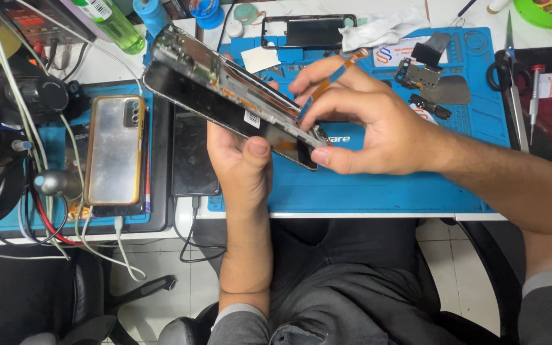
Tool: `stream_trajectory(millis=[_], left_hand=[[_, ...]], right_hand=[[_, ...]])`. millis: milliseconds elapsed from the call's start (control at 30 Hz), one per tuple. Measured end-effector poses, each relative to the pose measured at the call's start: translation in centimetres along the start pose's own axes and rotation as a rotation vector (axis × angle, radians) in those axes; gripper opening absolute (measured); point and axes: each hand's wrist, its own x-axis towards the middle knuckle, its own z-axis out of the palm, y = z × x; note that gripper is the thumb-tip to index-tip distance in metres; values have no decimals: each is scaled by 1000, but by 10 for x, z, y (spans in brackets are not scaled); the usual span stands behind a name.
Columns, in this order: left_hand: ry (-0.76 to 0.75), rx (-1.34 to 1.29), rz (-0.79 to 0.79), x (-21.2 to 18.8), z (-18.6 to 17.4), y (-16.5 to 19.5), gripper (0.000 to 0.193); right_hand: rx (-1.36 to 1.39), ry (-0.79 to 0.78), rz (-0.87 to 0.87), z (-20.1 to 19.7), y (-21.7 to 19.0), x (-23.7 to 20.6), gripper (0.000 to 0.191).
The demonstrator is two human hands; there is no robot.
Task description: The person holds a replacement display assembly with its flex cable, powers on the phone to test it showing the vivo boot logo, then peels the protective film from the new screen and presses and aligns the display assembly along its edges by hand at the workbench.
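- Over the blue repair mat [378,185], my left hand [241,163] grips the opened phone [225,89] tilted, thumb clamped on its edge; a slip could drop it.
- My right hand [365,121] pinches the orange flex cable [340,70]; tugging hard might tear it.

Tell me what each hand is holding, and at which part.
The left hand cradles the opened phone from beneath, thumb on its lower edge. The right hand pinches the phone's lower end, fingers by an orange flex cable.
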Motion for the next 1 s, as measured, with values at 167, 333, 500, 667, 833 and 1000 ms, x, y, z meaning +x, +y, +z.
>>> stream_trajectory(millis=[167,333,500,667,833,1000], left_hand=[[42,-14,5,-2,3,0,105],[43,-80,86,0,0,-9,89],[56,-121,36,2,1,-14,69],[13,-140,-8,6,9,-9,59],[37,-186,-114,8,14,-1,59],[-2,-147,-148,10,12,7,50]], right_hand=[[184,13,68,-1,8,-5,31],[486,85,47,-1,22,-6,30],[811,187,111,-1,24,-7,35],[801,231,106,-3,21,-7,42],[738,249,25,-6,22,-7,50],[762,303,16,-22,25,-16,45]])
